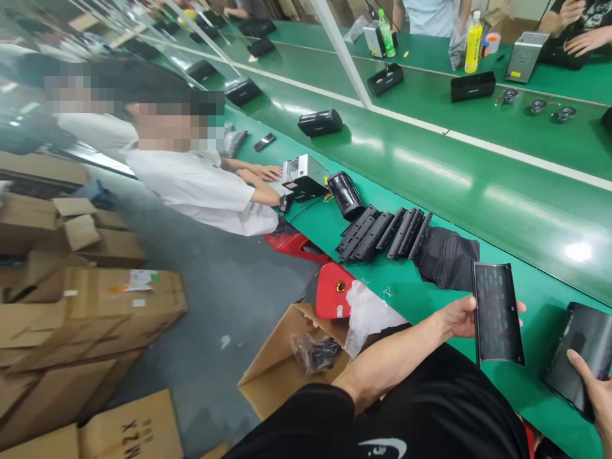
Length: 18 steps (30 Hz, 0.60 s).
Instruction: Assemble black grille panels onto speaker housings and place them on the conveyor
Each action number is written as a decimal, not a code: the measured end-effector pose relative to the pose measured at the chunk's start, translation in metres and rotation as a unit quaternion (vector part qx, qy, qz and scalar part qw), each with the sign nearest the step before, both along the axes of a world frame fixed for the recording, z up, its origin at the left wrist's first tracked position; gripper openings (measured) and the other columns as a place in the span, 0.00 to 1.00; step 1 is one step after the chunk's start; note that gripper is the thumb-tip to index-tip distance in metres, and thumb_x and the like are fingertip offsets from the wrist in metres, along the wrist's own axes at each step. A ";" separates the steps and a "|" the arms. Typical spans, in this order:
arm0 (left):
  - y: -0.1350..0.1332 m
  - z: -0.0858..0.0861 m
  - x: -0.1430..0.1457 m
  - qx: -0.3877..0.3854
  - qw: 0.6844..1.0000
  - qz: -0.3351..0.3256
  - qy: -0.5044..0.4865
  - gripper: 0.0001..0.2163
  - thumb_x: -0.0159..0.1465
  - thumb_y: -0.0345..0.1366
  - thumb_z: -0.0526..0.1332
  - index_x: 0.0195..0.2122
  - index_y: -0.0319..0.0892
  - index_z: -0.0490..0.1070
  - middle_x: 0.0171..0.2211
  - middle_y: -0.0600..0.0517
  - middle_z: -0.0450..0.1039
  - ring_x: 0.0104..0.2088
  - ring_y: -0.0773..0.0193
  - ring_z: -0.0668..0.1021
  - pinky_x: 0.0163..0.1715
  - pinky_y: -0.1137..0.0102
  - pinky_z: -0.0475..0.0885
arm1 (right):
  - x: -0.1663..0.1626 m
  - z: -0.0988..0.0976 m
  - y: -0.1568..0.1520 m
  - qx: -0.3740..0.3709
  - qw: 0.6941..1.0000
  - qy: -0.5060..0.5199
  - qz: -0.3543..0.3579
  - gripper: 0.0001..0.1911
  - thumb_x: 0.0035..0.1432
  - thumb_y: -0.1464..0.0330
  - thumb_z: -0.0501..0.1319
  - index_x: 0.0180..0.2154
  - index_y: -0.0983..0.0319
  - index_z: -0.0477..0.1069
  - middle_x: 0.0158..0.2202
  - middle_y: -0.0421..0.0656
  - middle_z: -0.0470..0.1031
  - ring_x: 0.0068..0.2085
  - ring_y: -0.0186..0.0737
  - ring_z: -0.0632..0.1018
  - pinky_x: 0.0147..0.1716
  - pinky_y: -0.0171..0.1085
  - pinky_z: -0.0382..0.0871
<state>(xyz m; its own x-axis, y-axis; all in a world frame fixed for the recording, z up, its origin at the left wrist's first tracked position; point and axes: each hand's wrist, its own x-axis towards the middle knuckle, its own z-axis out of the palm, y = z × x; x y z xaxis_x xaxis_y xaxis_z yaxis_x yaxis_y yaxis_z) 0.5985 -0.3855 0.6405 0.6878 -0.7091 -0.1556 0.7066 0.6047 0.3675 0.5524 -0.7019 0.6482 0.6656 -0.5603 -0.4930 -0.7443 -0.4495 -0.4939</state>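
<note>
My left hand (459, 317) is closed round a black slotted plastic panel (498, 319), held upright above the table with the thumb at its left edge and fingertips showing past its right edge. At the far right, my right hand (597, 395) grips a black curved speaker housing (581, 344), its thumb lying across the front. The rest of that hand is cut off by the frame. Just beyond the panel lies a fanned stack of thin black sheets (449, 255), and beside it several long black plastic panels (382, 233) lie in a row.
A black speaker body (345, 195) and a metal box (306, 175) stand further left, where a co-worker in white (191, 185) sits. Black speakers (320, 122) rest on the green conveyor (478, 172). An open carton (272, 363) and red stool (332, 290) stand below the table edge.
</note>
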 end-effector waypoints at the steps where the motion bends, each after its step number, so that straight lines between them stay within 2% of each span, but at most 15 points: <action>1: 0.001 -0.002 0.000 0.000 1.000 -0.006 -0.005 0.52 0.41 0.66 0.75 0.62 0.36 0.72 0.60 0.36 0.73 0.65 0.38 0.73 0.53 0.55 0.75 | 0.003 0.001 0.003 0.063 0.997 -0.004 -0.032 0.72 0.37 0.39 0.76 0.76 0.58 0.52 0.58 0.60 0.75 0.50 0.74 0.80 0.48 0.64 0.77; 3: 0.001 -0.006 0.000 0.001 1.000 -0.009 -0.013 0.54 0.41 0.68 0.74 0.63 0.35 0.72 0.56 0.37 0.76 0.63 0.39 0.74 0.54 0.55 0.74 | 0.009 0.008 0.011 0.183 0.980 -0.011 -0.083 0.71 0.32 0.42 0.79 0.74 0.55 0.56 0.53 0.53 0.77 0.38 0.62 0.81 0.36 0.56 0.81; 4: 0.001 -0.009 0.000 0.003 1.000 -0.008 -0.014 0.54 0.42 0.68 0.74 0.63 0.35 0.72 0.55 0.37 0.76 0.63 0.39 0.75 0.55 0.54 0.74 | 0.012 0.015 0.016 0.222 0.970 -0.016 -0.099 0.69 0.31 0.44 0.80 0.73 0.54 0.59 0.52 0.51 0.78 0.35 0.57 0.81 0.31 0.51 0.80; 6: 0.001 -0.017 0.000 0.003 1.000 -0.011 -0.015 0.53 0.43 0.68 0.74 0.64 0.36 0.71 0.56 0.37 0.76 0.62 0.40 0.76 0.55 0.54 0.73 | 0.016 0.036 0.029 0.251 0.962 -0.025 -0.109 0.65 0.31 0.45 0.81 0.70 0.50 0.63 0.54 0.48 0.77 0.36 0.53 0.80 0.29 0.44 0.79; 9: -0.003 -0.025 0.000 -0.011 1.000 -0.003 -0.009 0.52 0.44 0.65 0.75 0.65 0.38 0.71 0.58 0.37 0.75 0.61 0.40 0.77 0.55 0.53 0.73 | 0.021 0.075 0.050 0.235 0.966 -0.058 -0.088 0.59 0.37 0.44 0.79 0.70 0.45 0.64 0.59 0.44 0.75 0.44 0.54 0.80 0.29 0.39 0.79; 12: -0.010 -0.025 0.002 -0.033 0.998 0.046 0.010 0.47 0.47 0.58 0.77 0.67 0.45 0.69 0.62 0.41 0.73 0.60 0.43 0.77 0.56 0.51 0.72 | 0.023 0.103 0.066 0.219 0.972 -0.082 -0.028 0.61 0.39 0.43 0.77 0.72 0.44 0.60 0.61 0.44 0.74 0.47 0.57 0.81 0.29 0.40 0.79; 15: -0.018 -0.020 0.006 -0.045 0.996 0.068 0.029 0.43 0.47 0.51 0.80 0.64 0.46 0.72 0.60 0.42 0.76 0.56 0.46 0.80 0.55 0.52 0.73 | 0.026 0.113 0.075 0.178 0.979 -0.090 0.050 0.65 0.40 0.43 0.78 0.75 0.46 0.53 0.60 0.46 0.75 0.48 0.59 0.81 0.33 0.43 0.80; 18: -0.028 -0.017 0.011 -0.035 0.997 0.060 0.039 0.38 0.43 0.49 0.82 0.55 0.40 0.78 0.48 0.44 0.82 0.44 0.54 0.83 0.49 0.60 0.75 | 0.030 0.113 0.081 0.157 0.972 -0.107 0.137 0.65 0.44 0.46 0.78 0.76 0.46 0.50 0.64 0.45 0.71 0.54 0.61 0.79 0.41 0.45 0.80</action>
<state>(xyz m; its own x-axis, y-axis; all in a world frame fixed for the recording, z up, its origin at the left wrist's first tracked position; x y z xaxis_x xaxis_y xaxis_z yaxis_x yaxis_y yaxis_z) 0.6092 -0.4138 0.6234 0.7558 -0.6334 -0.1660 0.6527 0.7086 0.2679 0.5826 -0.6210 0.7614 0.8745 -0.1929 -0.4450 -0.4835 -0.4188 -0.7686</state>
